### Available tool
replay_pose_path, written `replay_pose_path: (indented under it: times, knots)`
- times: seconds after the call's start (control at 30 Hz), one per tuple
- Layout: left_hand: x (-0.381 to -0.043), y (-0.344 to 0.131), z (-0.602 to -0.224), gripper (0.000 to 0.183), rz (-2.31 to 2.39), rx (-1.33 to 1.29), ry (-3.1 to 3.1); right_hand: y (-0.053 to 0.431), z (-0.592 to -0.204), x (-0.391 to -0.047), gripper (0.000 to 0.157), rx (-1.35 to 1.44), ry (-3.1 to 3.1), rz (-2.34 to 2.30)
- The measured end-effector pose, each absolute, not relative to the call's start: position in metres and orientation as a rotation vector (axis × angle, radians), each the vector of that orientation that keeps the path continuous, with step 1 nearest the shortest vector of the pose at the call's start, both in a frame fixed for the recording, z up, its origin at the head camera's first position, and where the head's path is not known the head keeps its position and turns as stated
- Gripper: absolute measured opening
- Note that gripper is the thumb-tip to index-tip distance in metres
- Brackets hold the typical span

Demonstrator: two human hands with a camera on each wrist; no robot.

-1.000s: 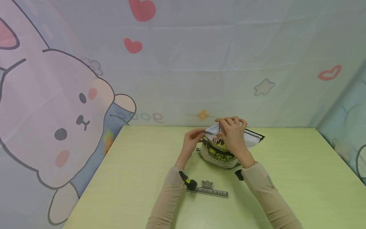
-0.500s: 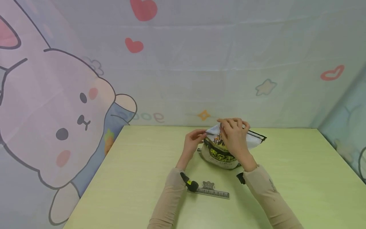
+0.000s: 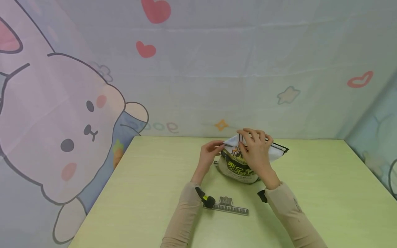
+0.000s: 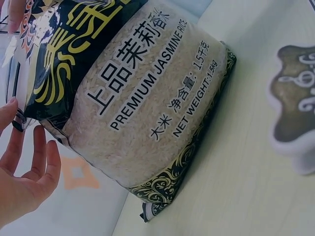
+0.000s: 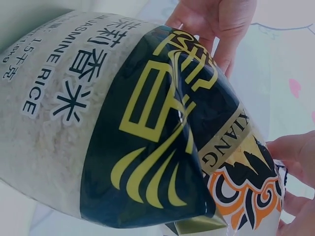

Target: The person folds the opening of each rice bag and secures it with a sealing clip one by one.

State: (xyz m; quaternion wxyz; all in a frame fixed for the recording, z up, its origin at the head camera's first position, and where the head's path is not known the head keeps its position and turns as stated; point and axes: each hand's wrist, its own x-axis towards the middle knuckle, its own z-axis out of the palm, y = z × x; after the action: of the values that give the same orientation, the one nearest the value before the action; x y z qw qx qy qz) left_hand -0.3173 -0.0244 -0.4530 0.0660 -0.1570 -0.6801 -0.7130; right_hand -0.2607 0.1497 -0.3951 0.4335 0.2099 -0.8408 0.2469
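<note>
A bag of jasmine rice (image 3: pixel 238 168) stands upright on the table, its clear lower part full of grains and its white top slack and folded over. My left hand (image 3: pixel 208 155) pinches the top's left corner between thumb and index finger; in the left wrist view the other fingers of the left hand (image 4: pixel 29 182) are spread behind the bag. At the middle of the top edge, my right hand (image 3: pixel 256 151) holds the white plastic, thumb in front and fingers over the back. The right wrist view shows the right hand (image 5: pixel 295 162) at that edge.
On the table (image 3: pixel 149 193), nearer the body, lies a grey clip (image 3: pixel 229 208) with a piano-key pattern, partly covered by the black camera (image 3: pixel 209 202) on the left wrist. A printed cloth backdrop (image 3: pixel 201 69) rises behind the table's far edge.
Over the last second my right hand has shifted slightly right and down along the bag's top, its fingers spreading a little. My left hand stays at the corner. The view has shifted slightly.
</note>
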Motion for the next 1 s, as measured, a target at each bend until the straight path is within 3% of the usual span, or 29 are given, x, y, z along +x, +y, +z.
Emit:
replay_pose_path:
  times: [1.0]
  knots:
    - [-0.318, -0.027, -0.454, 0.024, -2.18, -0.421, -2.072, 0.155, -0.406, -0.241, 0.038, 0.622, -1.968, 0.576]
